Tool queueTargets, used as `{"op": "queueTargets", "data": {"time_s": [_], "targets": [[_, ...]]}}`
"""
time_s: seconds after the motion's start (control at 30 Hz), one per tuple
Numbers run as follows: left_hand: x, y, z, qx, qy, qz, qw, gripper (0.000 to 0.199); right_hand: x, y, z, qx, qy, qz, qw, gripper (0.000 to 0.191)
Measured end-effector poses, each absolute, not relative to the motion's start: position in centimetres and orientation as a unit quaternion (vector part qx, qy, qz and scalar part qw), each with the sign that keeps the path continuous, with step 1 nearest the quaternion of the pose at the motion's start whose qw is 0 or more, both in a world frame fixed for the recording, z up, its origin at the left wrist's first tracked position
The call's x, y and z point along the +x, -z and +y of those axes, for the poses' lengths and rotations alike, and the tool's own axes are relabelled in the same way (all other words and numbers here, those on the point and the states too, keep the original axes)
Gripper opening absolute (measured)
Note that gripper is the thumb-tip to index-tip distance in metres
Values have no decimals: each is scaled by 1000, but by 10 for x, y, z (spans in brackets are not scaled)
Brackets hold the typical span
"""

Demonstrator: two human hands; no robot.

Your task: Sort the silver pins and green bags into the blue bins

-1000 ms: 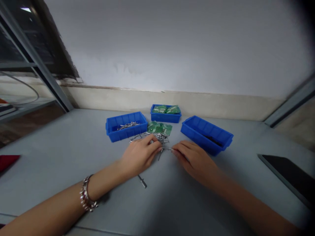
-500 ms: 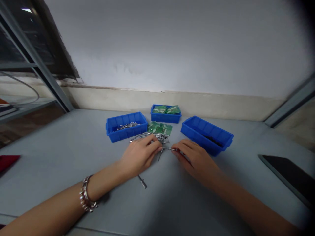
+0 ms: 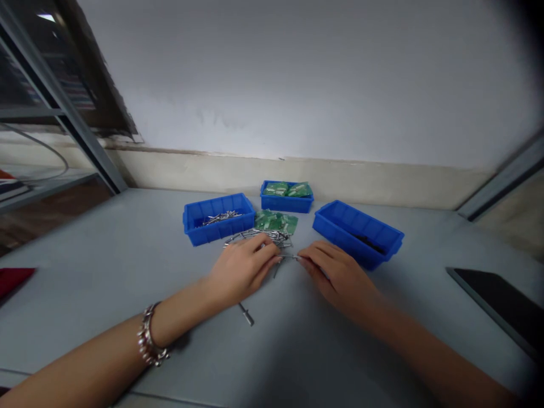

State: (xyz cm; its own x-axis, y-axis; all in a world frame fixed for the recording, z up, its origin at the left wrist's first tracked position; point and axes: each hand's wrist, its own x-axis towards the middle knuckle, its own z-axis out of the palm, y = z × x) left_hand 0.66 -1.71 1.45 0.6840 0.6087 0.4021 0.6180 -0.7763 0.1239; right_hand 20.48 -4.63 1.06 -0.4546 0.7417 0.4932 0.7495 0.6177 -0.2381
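A thin metal rivet (image 3: 289,256) lies level between my two hands. My left hand (image 3: 244,263) pinches its left end, and my right hand (image 3: 331,269) has its fingertips closed on the other end. Just behind my left hand is a pile of metal rivets (image 3: 280,237), partly covered by that hand. One rivet (image 3: 246,315) lies on the table below my left wrist, and another (image 3: 277,267) rests at a slant beside my left fingertips. Green packets (image 3: 276,221) lie behind the pile.
Three blue bins stand at the back: the left bin (image 3: 219,229) holds rivets, the middle bin (image 3: 287,204) green packets, the right bin (image 3: 352,238) small dark parts. A dark tablet-like object (image 3: 497,300) lies right, a red item (image 3: 15,280) far left.
My right fingertips have shifted very slightly to the right along the rivet. My left hand has stayed in place.
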Motion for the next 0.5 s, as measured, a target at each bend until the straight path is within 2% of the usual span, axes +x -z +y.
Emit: {"op": "queueTargets", "data": {"time_s": [0.27, 0.5], "targets": [[7, -14, -18, -911, 236, -337, 9, 26, 205, -10, -46, -441, -16, -860, 256, 20], [7, -13, -17, -920, 207, -333, -1, 29, 205, -13, -47, -433, -16, -855, 286, 21]]}}
